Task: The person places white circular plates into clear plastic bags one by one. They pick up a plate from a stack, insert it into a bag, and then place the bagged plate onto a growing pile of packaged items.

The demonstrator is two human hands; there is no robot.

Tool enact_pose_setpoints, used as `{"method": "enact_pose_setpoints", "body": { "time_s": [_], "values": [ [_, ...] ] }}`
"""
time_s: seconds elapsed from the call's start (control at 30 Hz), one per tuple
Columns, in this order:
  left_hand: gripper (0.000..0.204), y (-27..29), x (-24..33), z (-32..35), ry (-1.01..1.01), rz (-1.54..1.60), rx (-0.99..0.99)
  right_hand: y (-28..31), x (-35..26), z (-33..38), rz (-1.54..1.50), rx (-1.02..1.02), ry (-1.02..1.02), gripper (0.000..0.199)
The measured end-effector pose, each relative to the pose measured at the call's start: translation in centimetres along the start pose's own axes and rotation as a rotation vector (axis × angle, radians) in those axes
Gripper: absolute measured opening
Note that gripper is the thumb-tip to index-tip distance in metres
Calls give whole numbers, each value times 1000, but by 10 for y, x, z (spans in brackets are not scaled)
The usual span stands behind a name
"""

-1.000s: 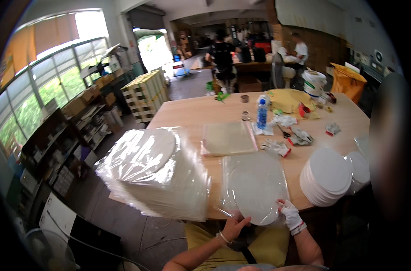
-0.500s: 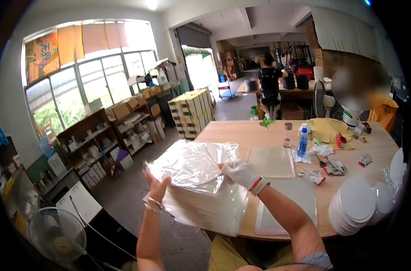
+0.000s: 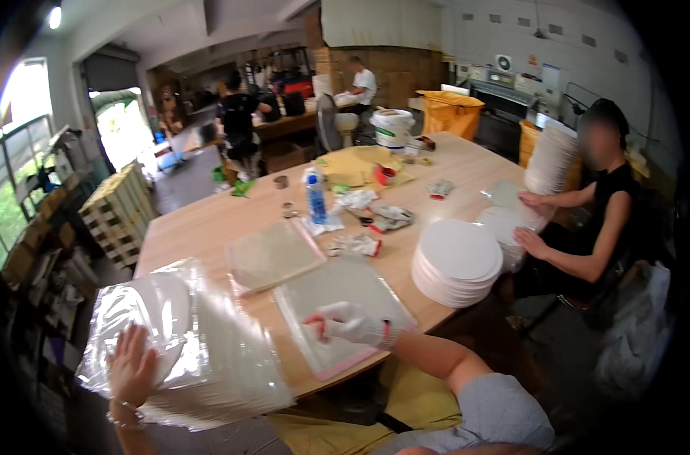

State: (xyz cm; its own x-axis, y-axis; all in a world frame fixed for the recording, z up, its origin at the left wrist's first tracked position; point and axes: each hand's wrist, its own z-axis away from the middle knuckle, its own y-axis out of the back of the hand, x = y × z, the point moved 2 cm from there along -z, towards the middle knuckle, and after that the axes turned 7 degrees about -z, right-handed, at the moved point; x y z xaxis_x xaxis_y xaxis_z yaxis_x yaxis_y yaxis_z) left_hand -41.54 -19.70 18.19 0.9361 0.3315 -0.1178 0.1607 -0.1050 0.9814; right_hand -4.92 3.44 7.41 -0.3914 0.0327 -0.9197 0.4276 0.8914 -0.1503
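My bare left hand, wearing a bracelet, lies with spread fingers on a tall stack of clear-bagged white round discs at the table's left front corner. My right hand wears a white glove with bare fingertips. It is over a pile of flat clear plastic bags with a pink edge, its fingers loosely bent and nothing visible in them. Whether the fingertips touch the bags I cannot tell. Behind lies a second pile of clear bags.
White round discs stand stacked at the right. A bottle, work gloves, a red tape roll and a white bucket are on the table. A co-worker sits at the right, hands on discs.
The view has swung right, bringing the seated co-worker into sight. My right hand has left the bagged stack and moved over the bag pile. My left hand now lies flat on the stack's top.
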Motion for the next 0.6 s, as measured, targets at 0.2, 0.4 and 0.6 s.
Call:
{"method": "enact_pose_setpoints", "body": {
  "time_s": [0.2,0.4,0.6],
  "values": [
    [71,58,68,19,-205,394,643,166,-50,208,1487,582,-70,12],
    [62,27,162,35,-371,637,499,236,-97,276,1613,501,-377,37],
    [54,-76,275,25,-474,1014,-356,257,-101,273,1686,397,-237,21]
  ]
}}
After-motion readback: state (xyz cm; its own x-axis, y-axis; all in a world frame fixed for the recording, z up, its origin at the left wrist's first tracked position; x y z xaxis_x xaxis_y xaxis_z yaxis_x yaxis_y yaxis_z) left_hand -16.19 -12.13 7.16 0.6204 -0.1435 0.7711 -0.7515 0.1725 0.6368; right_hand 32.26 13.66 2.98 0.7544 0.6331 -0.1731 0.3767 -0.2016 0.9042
